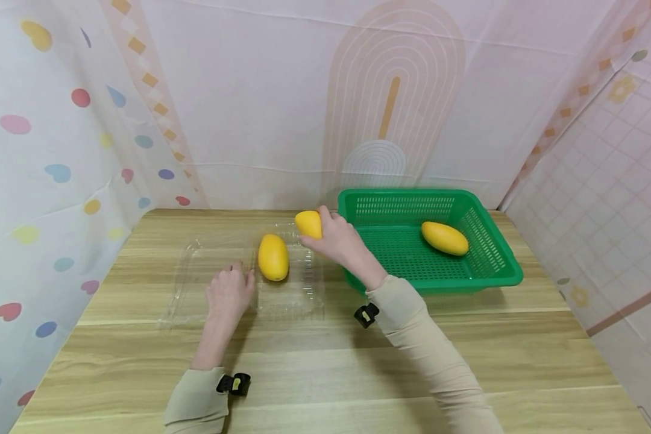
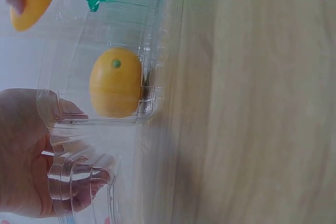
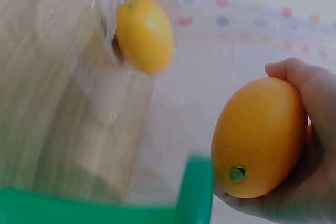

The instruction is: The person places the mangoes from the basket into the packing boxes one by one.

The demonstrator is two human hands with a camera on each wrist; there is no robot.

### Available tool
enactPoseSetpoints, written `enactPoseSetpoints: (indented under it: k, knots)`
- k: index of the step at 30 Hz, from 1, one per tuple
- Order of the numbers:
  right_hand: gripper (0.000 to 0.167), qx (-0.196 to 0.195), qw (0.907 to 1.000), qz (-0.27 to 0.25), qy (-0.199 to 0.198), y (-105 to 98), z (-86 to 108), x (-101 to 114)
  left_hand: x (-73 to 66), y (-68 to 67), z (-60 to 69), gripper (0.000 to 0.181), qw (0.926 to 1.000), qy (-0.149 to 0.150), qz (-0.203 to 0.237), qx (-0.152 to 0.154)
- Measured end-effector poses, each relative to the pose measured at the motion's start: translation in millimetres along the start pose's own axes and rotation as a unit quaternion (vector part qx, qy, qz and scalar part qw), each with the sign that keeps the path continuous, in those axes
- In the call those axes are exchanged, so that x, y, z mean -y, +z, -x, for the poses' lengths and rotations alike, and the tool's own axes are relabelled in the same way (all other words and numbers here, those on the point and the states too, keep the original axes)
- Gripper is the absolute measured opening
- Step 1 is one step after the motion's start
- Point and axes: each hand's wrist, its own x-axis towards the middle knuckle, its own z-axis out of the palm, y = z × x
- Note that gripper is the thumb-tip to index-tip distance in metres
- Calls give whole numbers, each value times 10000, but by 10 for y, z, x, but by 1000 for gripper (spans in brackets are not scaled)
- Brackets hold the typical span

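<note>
My right hand point(image 1: 344, 239) grips a yellow mango point(image 1: 308, 223) in the air, over the back right of a clear plastic clamshell box point(image 1: 290, 308). Its green stem nub shows in the right wrist view. A second mango point(image 1: 273, 258) lies in the box's right half. With curled fingers, my left hand point(image 1: 229, 292) holds the box near its middle fold, where the left wrist view shows the fingers behind clear plastic. The box lies opened flat on the table. A third mango point(image 1: 445, 238) rests in a green plastic basket point(image 1: 434, 282) on the right.
The basket stands close to the box's right side, its near left corner beneath my right forearm. A patterned cloth point(image 1: 249, 108) hangs behind the wooden table point(image 1: 314, 386) and along both sides.
</note>
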Motion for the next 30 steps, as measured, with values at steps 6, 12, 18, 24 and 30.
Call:
enactPoseSetpoints:
  k: [6, 12, 18, 24, 30]
  knots:
    - [72, -21, 9998, 52, 198, 185, -60, 190, 5, 5, -2, 34, 10000, -45, 22, 53]
    - [74, 11, 9987, -39, 503, 393, -125, 329, 15, -4, -4, 32, 9999, -33, 37, 121]
    - [80, -92, 9929, -431, 1107, 619, -181, 344, 12, 1, -7, 32, 9999, -31, 44, 118]
    - [74, -303, 9908, -273, 1289, 786, -223, 311, 15, 15, -13, 34, 10000, -9, 22, 26]
    - [66, -383, 9909, 143, 1285, 883, -242, 297, 14, 22, -12, 34, 10000, -4, 17, -20]
